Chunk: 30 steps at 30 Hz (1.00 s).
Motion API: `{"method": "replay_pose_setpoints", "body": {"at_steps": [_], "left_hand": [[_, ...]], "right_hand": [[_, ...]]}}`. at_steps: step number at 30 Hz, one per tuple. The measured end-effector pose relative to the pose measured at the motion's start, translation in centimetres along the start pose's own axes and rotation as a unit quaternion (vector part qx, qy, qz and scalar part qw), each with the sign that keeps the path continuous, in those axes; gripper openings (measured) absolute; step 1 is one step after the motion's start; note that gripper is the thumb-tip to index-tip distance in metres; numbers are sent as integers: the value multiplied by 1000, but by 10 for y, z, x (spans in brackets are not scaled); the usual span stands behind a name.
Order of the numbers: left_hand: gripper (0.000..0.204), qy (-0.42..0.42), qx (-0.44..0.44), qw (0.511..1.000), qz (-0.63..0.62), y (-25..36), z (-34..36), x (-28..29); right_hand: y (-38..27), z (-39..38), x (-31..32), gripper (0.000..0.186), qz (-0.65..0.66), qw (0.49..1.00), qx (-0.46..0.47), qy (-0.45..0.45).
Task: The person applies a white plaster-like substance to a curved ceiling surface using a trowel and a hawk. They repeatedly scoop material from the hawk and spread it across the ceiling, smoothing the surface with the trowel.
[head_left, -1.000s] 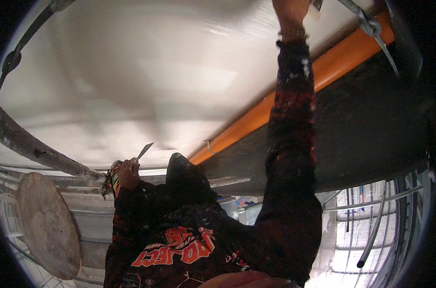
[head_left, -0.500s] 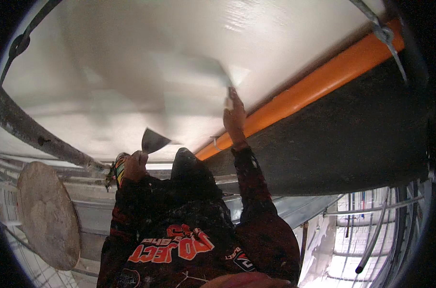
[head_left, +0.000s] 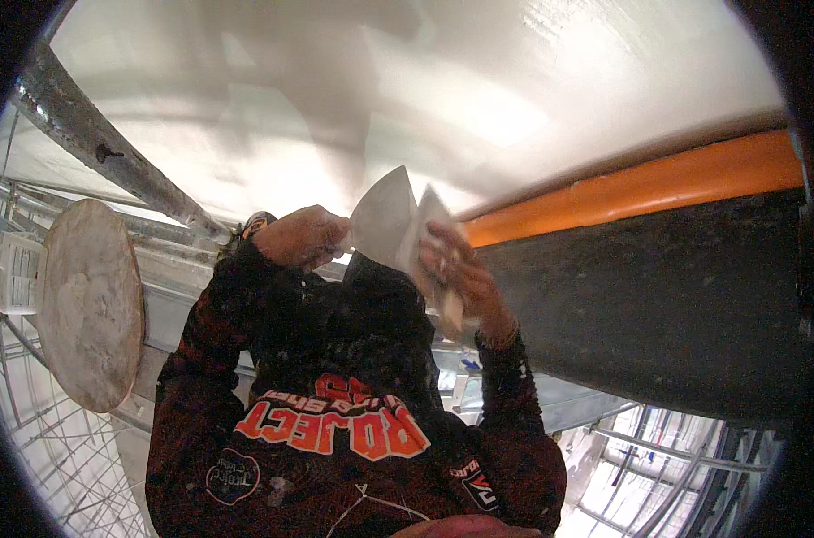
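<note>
My left hand (head_left: 304, 238) is closed around the handle of a putty knife (head_left: 386, 217), whose flat triangular blade points up and to the right. My right hand (head_left: 465, 278) grips a plasterer's trowel (head_left: 428, 215), its pale blade seen nearly edge-on and smeared by motion. The two blades meet or overlap in front of my chest; whether they touch I cannot tell. Beyond both tools stretches a large smooth white surface (head_left: 272, 81), marked with shadows and damp-looking sheen.
An orange tube (head_left: 640, 188) runs along a dark panel (head_left: 640, 287) on the right. At the left is a metal scaffold pole (head_left: 111, 139), with a round plaster-stained board (head_left: 91, 305) below it. Poles and bright sheeting (head_left: 667, 466) show at the lower right.
My right hand has come down from the white surface with the trowel, to beside the putty knife. My left hand has moved up and right. The whole view has shifted.
</note>
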<state>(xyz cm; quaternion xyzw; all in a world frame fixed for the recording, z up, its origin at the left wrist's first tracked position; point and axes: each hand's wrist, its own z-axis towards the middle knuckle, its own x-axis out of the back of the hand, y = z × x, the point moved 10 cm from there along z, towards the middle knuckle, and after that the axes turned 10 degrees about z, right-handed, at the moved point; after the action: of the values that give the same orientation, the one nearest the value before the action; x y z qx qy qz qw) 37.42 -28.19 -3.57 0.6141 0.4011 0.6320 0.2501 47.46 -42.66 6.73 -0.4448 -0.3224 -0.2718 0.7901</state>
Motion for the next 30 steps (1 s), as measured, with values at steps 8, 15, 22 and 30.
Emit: {"method": "replay_pose_setpoints", "body": {"at_steps": [8, 15, 22, 30], "left_hand": [[13, 337, -85, 905, 245, 66, -39, 51], [34, 500, -133, 805, 292, 36, -30, 33], [23, 423, -15, 803, 419, -114, -16, -22], [14, 328, 164, 866, 339, -200, -11, -31]], "right_hand": [[150, -143, -30, 56, 443, 817, -249, 271], [77, -74, -117, 55, 770, 459, -270, 351], [55, -62, -53, 47, 739, 546, -217, 330], [1, 113, 196, 53, -401, 866, 49, 296]]}}
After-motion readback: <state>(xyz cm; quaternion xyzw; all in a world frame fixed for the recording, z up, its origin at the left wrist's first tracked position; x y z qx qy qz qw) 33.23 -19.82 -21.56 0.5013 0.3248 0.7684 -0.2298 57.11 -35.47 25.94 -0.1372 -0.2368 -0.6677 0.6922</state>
